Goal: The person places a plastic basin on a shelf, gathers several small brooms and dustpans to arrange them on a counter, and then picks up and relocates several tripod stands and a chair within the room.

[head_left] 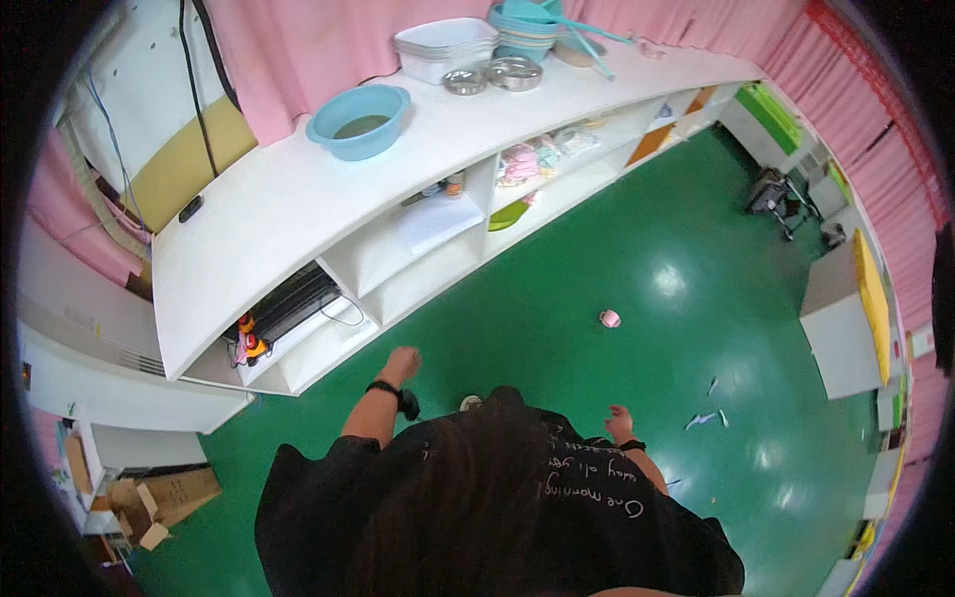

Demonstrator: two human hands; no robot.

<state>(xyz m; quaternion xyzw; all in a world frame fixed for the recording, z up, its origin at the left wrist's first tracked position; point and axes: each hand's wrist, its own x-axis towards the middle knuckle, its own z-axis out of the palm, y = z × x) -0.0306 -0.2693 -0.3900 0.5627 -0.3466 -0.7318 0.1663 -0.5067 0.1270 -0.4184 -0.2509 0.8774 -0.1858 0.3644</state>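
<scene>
My left hand (403, 364) hangs beside the low white shelf unit, with a dark band and watch on its wrist. Its fingers curl downward and are mostly hidden behind the back of the hand; nothing shows in it. On the other side of my body, my right hand (619, 422) is held low over the green floor (537, 298), its fingers loosely bent and apart, with nothing in them. A small pink cup (610, 318) stands on the floor ahead of that hand. Neither hand touches anything visible.
The long white counter (298, 189) carries a blue basin (370, 150), white tubs (446, 65), metal bowls (514, 75) and stacked blue basins (522, 42). Small scraps (704, 419) lie on the floor at right, near a white cabinet (841, 323). An open cardboard box (179, 497) sits lower left.
</scene>
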